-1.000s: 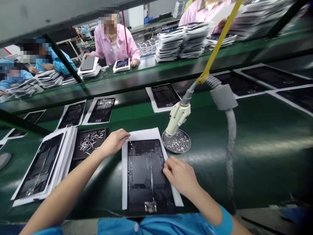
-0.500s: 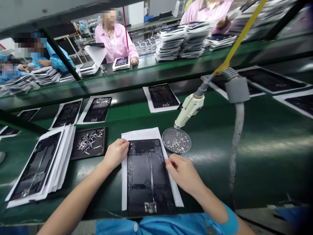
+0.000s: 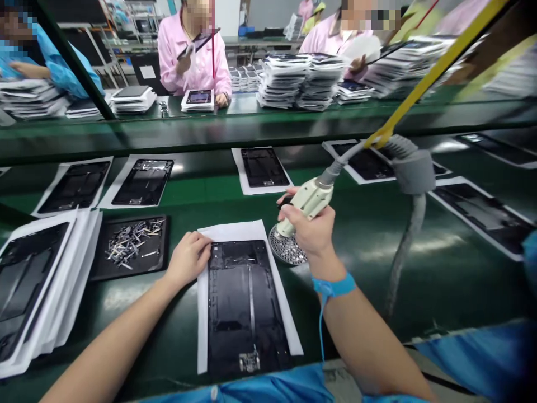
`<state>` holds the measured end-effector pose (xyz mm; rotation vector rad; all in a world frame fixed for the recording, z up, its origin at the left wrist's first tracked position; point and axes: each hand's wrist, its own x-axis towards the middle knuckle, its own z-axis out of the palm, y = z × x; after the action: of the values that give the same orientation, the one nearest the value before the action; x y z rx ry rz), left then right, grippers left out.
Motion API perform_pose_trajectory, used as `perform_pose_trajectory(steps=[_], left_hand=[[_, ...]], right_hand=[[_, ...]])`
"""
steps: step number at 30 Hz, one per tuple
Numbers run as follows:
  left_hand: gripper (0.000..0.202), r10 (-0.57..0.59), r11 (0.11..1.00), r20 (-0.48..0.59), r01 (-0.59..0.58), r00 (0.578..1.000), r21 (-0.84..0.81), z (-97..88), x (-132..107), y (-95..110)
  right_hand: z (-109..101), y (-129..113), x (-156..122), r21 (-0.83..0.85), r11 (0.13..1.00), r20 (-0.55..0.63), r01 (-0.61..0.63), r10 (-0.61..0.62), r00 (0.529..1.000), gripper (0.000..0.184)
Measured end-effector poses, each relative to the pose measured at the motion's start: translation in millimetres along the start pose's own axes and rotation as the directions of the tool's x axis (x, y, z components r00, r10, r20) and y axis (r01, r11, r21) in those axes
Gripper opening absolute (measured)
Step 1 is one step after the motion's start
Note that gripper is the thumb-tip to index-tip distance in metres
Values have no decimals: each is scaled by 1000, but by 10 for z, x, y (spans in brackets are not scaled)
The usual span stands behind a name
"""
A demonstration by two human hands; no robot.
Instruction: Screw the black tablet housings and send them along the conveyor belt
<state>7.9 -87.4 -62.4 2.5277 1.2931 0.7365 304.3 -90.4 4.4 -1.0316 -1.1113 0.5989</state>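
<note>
In front of me a black tablet shell [image 3: 235, 291] with a thin strip cable and small circuit board lies on a white paper sheet [image 3: 202, 330]. At its upper left corner is my left hand [image 3: 189, 256], fingers bent together and pinching the corner's edge. My right hand [image 3: 312, 226] wraps around a pale electric screwdriver [image 3: 311, 198], which hangs from a yellow strap [image 3: 436, 73]. The screwdriver points down over a round perforated dish [image 3: 279, 249] of small screws, beyond the shell's right edge. Its tip is hidden by the dish and hand.
Left of me lie a dark tray [image 3: 161, 263] of small metal parts and a paper-layered stack of shells [image 3: 29, 280]. More shells on paper [image 3: 266, 168] lie along the green bench. A grey cable [image 3: 403, 252] hangs at right. Co-workers sit across behind stacks [image 3: 281, 84].
My right hand has left the shell's right edge and taken hold of the hanging screwdriver. My left hand stays at the corner. The view has shifted right. A co-worker opposite lifts a dark panel.
</note>
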Motion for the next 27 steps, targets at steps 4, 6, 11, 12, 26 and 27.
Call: perform_pose_trajectory(steps=[4,6,11,12,26,27], left_hand=[[24,-29,998,-4,29,1000,-47,25,-1,-1],[24,-38,997,-8,37,999,-63,22,-4,16],[24,-53,994,-3,52,999,-98,13,1,21],[24,-55,993,-2,55,998,-101,13,2,18],[25,-57,993,9,58,998,-100,-6,13,29],[25,-60,993,6,61,998,-102,-6,14,29]], right_hand=[[-55,-25,-193,-71,995,-20,69,-70,997,22],[-72,-16,-250,-64,996,-35,69,-71,997,21],[-75,35,-282,-122,989,-95,81,-92,991,22],[-74,44,-281,-131,989,-96,74,-87,992,22],[-48,64,-288,-152,987,-126,58,-78,989,22],[-48,65,-288,-153,986,-124,62,-81,989,22]])
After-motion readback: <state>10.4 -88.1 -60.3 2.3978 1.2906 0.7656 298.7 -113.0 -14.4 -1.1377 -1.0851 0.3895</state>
